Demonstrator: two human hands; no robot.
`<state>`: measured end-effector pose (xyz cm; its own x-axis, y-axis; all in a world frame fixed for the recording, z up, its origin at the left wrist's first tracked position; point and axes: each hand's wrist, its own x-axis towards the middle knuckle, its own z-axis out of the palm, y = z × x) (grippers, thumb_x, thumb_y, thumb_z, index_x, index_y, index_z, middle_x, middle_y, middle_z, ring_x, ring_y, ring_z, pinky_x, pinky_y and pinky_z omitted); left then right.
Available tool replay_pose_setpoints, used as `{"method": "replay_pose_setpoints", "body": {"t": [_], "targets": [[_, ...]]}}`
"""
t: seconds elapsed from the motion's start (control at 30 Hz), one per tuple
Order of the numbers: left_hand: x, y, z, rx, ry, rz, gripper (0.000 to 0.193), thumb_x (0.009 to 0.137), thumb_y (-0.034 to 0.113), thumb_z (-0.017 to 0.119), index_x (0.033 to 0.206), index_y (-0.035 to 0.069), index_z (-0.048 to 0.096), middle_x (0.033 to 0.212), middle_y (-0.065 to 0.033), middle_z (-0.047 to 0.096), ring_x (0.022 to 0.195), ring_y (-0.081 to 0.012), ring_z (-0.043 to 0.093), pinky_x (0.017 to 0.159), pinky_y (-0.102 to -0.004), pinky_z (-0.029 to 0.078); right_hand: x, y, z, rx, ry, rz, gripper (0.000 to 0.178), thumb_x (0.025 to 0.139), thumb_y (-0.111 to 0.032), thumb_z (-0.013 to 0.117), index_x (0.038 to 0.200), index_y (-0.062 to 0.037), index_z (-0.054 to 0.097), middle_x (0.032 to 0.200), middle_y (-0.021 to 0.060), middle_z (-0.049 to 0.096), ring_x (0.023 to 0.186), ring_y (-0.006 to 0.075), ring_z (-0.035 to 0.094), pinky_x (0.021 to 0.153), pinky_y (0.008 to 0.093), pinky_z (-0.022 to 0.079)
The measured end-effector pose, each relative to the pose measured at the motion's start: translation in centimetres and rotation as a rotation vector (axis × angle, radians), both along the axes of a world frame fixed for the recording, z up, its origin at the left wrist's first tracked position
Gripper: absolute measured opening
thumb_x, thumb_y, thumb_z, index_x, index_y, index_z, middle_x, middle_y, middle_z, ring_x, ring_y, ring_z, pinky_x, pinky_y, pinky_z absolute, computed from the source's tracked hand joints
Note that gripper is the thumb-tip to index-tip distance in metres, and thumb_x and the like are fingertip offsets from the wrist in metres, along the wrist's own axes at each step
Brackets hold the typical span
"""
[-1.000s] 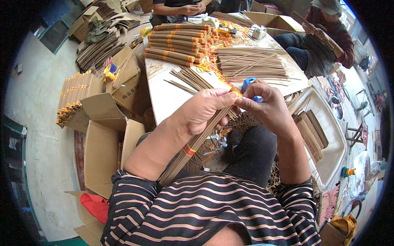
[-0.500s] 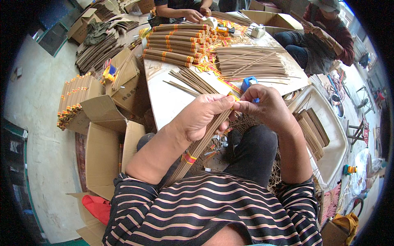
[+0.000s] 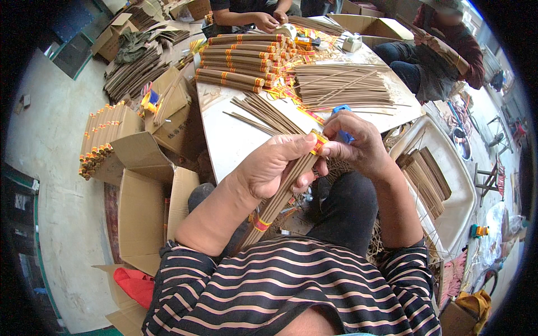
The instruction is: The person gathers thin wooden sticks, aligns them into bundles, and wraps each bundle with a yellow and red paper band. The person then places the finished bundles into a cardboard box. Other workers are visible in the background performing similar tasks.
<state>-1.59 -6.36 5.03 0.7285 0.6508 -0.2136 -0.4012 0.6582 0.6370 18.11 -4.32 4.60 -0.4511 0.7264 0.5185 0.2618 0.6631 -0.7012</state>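
Soft light is brightening the bench (image 3: 224,129), shadow is dimming the floor (image 3: 302,218) beneath, edges are curving toward black corners, blur is covering one head (image 3: 450,15).

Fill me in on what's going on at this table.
The left hand grips a bundle of thin brown sticks, held slanted. The right hand has its thumb at the red-and-yellow upper band near the far end; a lower band already circles the bundle nearer the person's body. Ahead, on the white table, banded bundles are stacked beside loose sticks. Two other people sit around the table's far side.
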Motion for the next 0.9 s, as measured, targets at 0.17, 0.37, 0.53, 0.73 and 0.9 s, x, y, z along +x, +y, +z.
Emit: {"method": "replay_pose_setpoints", "body": {"t": [0.17,0.37,0.53,0.73,0.9], "targets": [[-0.1,0.1,-0.4,-0.001,-0.081,-0.067,0.029,0.092,0.032,0.047,0.098,0.004,0.052,0.073,-0.0109,0.059,0.049,-0.0127,0.054,0.042,-0.0199,0.044,-0.2,1.0,-1.7,0.051,0.137,0.11,0.028,0.07,-0.023,0.074,0.077,-0.0036,0.055,0.074,0.0047,0.056,0.074,0.017,0.054,0.065,0.0287,0.042],[-0.1,0.4,-1.1,-0.066,-0.245,-0.169,0.032,0.092,0.035,0.047,0.1,0.004,0.051,0.072,-0.0101,0.057,0.049,-0.0123,0.052,0.043,-0.0225,0.042,-1.3,0.8,-2.5,-0.159,0.487,0.302,0.022,0.072,-0.016,0.073,0.077,-0.0036,0.055,0.081,0.0048,0.055,0.08,0.0169,0.052,0.074,0.0307,0.042],[-0.4,0.5,-1.3,-0.049,-0.296,-0.192,0.033,0.092,0.036,0.046,0.102,0.005,0.049,0.071,-0.0094,0.055,0.049,-0.0115,0.051,0.043,-0.024,0.042,-3.0,0.9,-4.0,-0.276,0.749,0.392,0.023,0.071,-0.016,0.073,0.077,-0.0052,0.054,0.084,0.0072,0.054,0.086,0.0217,0.052,0.084,0.0381,0.043],[-0.6,0.2,-0.9,0.011,-0.257,-0.157,0.032,0.091,0.036,0.047,0.101,0.005,0.047,0.069,-0.0082,0.054,0.049,-0.0107,0.051,0.042,-0.0213,0.041,-4.1,0.8,-5.4,-0.407,0.939,0.48,0.014,0.074,-0.005,0.068,0.083,-0.0057,0.057,0.091,0.0108,0.058,0.093,0.0234,0.052,0.088,0.039,0.041],[-0.3,-0.5,0.0,0.062,-0.043,-0.014,0.029,0.09,0.034,0.05,0.099,0.005,0.049,0.07,-0.0074,0.055,0.051,-0.0109,0.052,0.042,-0.0196,0.041,-2.4,-0.2,-5.4,-0.656,0.907,0.395,0.021,0.076,-0.007,0.064,0.096,-0.002,0.059,0.108,0.0169,0.058,0.104,0.0264,0.054,0.095,0.0392,0.037]]}}
